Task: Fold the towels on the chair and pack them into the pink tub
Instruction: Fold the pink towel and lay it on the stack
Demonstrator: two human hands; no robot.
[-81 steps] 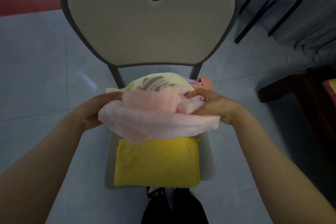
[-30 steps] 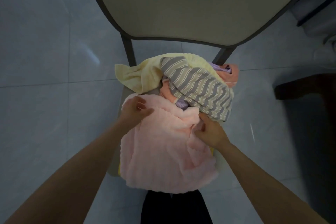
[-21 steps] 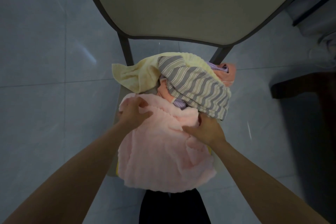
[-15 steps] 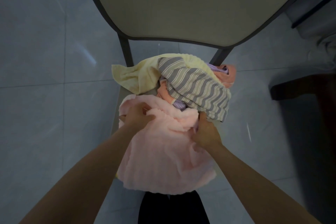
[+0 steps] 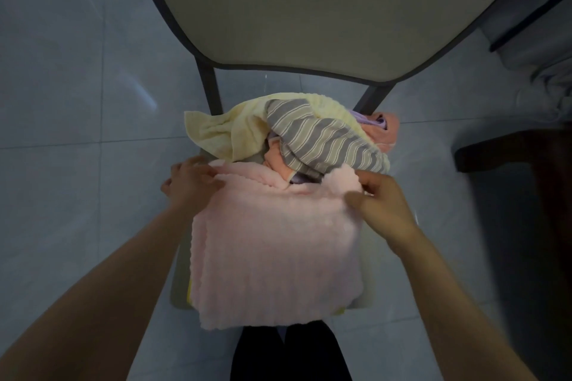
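Note:
A fluffy pink towel point(image 5: 275, 250) lies spread over the front of the chair seat point(image 5: 366, 300), its near edge hanging past the seat. My left hand point(image 5: 190, 184) pinches its far left corner. My right hand point(image 5: 379, 204) pinches its far right corner. A sliver of a folded yellow towel point(image 5: 189, 291) peeks out under the pink one. Behind it sits a heap of unfolded towels: a pale yellow one point(image 5: 223, 130), a grey striped one point(image 5: 325, 139), an orange one point(image 5: 385, 130) and a bit of purple cloth point(image 5: 373, 120). No pink tub is in view.
The chair's beige backrest point(image 5: 325, 9) fills the top of the view. Grey tiled floor point(image 5: 77, 133) surrounds the chair. Dark wooden furniture point(image 5: 520, 158) stands at the right. Black legs of another piece show at the upper right point(image 5: 532, 12). My dark trousers point(image 5: 288, 353) are below the seat.
The pink towel went from bunched up in both hands to lying over the yellow folded towel. Both hands moved outward to its far corners, drawing it flatter.

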